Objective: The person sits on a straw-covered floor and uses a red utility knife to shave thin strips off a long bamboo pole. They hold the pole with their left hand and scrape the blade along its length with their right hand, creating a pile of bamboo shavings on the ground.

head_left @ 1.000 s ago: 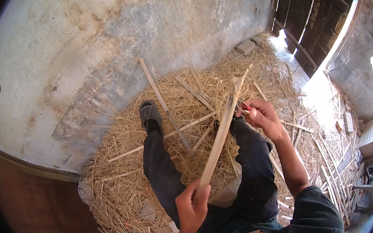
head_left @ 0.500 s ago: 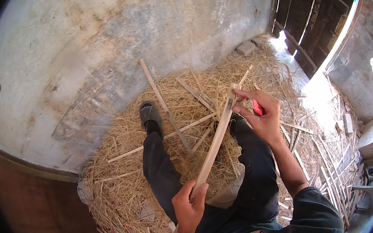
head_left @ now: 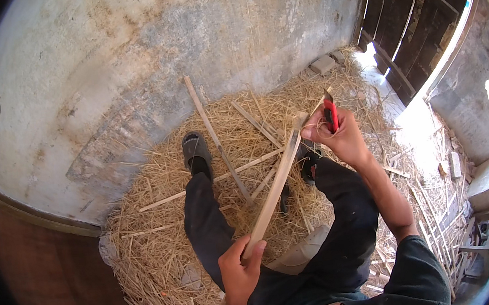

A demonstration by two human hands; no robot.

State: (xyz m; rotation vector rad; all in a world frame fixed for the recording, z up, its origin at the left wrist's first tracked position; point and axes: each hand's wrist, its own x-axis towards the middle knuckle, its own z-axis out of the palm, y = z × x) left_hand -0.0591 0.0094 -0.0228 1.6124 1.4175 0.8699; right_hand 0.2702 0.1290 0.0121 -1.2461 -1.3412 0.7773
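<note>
My left hand (head_left: 240,273) is closed around the lower end of a long pale bamboo strip (head_left: 275,191). The strip slants up and away to the right, and a dark mark shows near its far end. My right hand (head_left: 343,137) grips a red utility knife (head_left: 330,112), whose blade points upward. The thumb and fingertips of that hand are beside the strip's far end; whether they touch it I cannot tell. A thin curled shaving hangs by these fingers.
Straw-like shavings (head_left: 159,245) cover the floor around my legs, with loose strips (head_left: 214,132) lying across them. A stained wall (head_left: 185,45) rises ahead. Bricks (head_left: 323,64) lie at its base, near a dark plank door (head_left: 402,11). A wooden frame (head_left: 485,246) stands at right.
My right hand has turned, bringing the knife and its blade upright into view. My right knee has shifted to the right. The strip and left hand have moved slightly left.
</note>
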